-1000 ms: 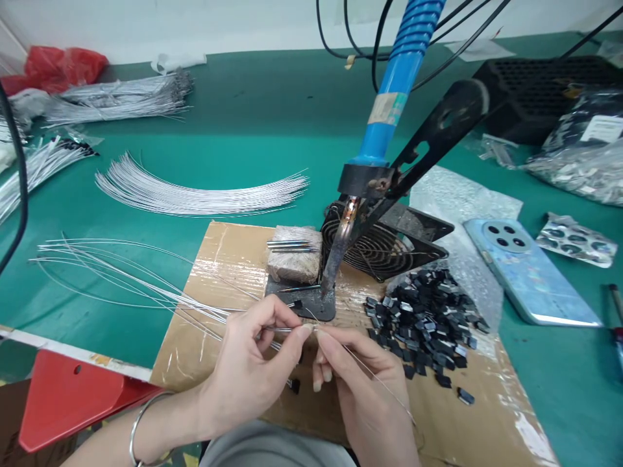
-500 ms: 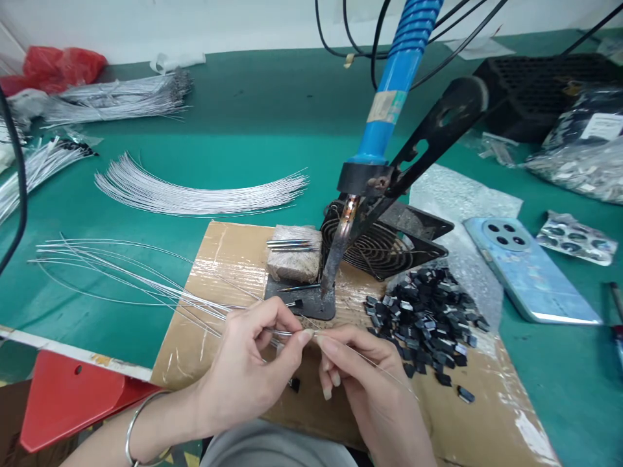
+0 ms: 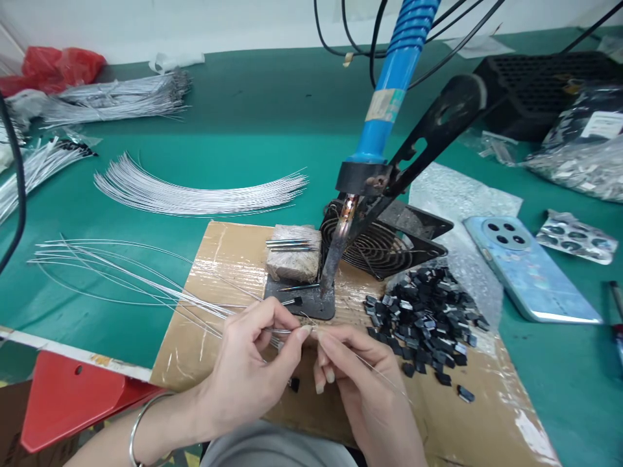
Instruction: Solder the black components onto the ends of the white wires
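Observation:
My left hand (image 3: 253,373) pinches a thin white wire (image 3: 280,331) between thumb and forefinger, over the cardboard sheet (image 3: 182,344). Fingertip to fingertip with it, my right hand (image 3: 365,379) is closed on a fine wire strand (image 3: 382,374) trailing back across the palm. What lies right between the fingertips is too small to make out. Several long white wires (image 3: 160,285) run leftward from under my left hand. One small black connector (image 3: 294,384) shows below that hand, another (image 3: 293,301) just beyond it. Above my hands, a blue-handled soldering iron (image 3: 389,104) points down.
A worn block (image 3: 294,263) with thin metal pieces on top stands beside the iron's tip. Behind it are a black fan (image 3: 382,250) and the iron's black holder arm (image 3: 438,123). Loose black connectors (image 3: 433,318), a blue phone (image 3: 530,269) and a wire bundle (image 3: 199,198) lie around.
My right hand has shifted slightly left, its lower fingers curling a little. The left hand keeps its pinch, almost unmoved. Nothing else visibly differs.

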Tool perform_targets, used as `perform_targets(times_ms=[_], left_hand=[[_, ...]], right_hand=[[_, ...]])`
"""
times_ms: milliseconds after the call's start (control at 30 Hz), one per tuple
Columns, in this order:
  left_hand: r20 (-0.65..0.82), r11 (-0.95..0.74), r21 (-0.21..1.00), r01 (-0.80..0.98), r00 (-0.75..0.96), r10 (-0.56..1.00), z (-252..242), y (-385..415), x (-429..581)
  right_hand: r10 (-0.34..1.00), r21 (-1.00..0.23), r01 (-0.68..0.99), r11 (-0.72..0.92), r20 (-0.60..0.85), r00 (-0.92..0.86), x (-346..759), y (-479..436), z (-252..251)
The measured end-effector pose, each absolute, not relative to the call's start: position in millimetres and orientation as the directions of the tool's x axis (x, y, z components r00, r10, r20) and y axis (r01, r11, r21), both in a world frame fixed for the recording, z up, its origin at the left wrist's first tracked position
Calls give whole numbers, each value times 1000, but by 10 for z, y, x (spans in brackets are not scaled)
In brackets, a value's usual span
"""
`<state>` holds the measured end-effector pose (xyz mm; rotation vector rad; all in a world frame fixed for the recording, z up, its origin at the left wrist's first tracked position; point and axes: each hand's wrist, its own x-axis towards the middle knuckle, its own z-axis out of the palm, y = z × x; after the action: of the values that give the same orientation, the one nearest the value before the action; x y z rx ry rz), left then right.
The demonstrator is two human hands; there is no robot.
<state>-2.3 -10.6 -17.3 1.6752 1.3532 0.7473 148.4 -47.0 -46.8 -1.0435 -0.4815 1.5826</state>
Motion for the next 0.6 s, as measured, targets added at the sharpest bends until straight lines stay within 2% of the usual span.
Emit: perform_targets(times_ms=[200,367,600], left_hand=[[-63,-41,895,444,216,974,-178,-129,-2],[-76,-13,908,418,196,978,-196,-137,9],[37,-128,873,471,197,980,-202,-161,-2]], right_hand=[[916,-748,-612,-258,-391,92,1392,-488,-473],[918,-733,-634,-247,-386,89,1359,-514,-537],[920,-719,-645,-260,-387,60,1390,-521,-511]])
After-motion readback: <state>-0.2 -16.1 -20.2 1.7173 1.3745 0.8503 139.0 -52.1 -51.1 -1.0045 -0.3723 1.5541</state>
